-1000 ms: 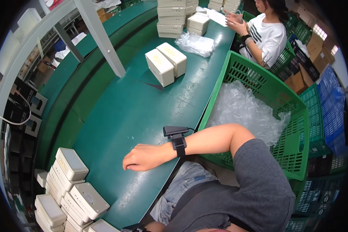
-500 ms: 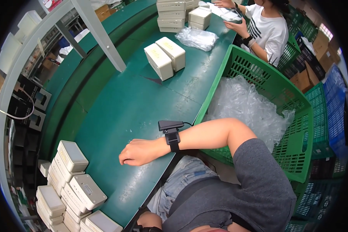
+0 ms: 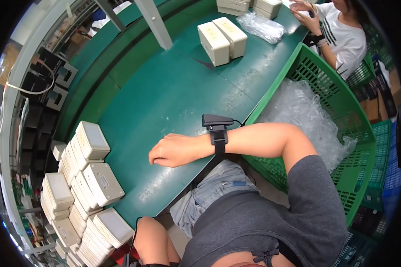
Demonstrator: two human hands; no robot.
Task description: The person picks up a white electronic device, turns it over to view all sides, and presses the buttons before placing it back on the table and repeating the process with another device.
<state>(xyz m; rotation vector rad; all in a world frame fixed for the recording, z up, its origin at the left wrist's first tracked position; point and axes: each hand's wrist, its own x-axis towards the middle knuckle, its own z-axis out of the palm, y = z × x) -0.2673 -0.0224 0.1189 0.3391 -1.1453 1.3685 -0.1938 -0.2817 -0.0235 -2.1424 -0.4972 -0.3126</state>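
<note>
My right hand (image 3: 176, 150) hovers over or rests on the green tabletop (image 3: 133, 120); which of the two I cannot tell. Its fingers curl into a loose fist, and nothing shows in it. A black strap with a small black device (image 3: 218, 127) circles that wrist. Of my left arm (image 3: 151, 238), only part shows at the lower edge; the hand itself is out of sight. Several cream-coloured boxes (image 3: 92, 140) stand stacked at the left, nearest to my right hand. One cream box (image 3: 103, 183) turns a plain face with a small label upward.
A green crate (image 3: 365, 178) full of clear plastic bags (image 3: 305, 111) sits right of the table. Two cream boxes (image 3: 214, 44) stand further along the tabletop, near a clear plastic bundle (image 3: 260, 27). A co-worker (image 3: 338, 40) works at the far right. A grey post (image 3: 153, 22) rises beside the table.
The view has shifted, bringing more of the left stacks and my left arm into sight. My right hand keeps its curled shape over the tabletop. The co-worker's hands have moved closer together.
</note>
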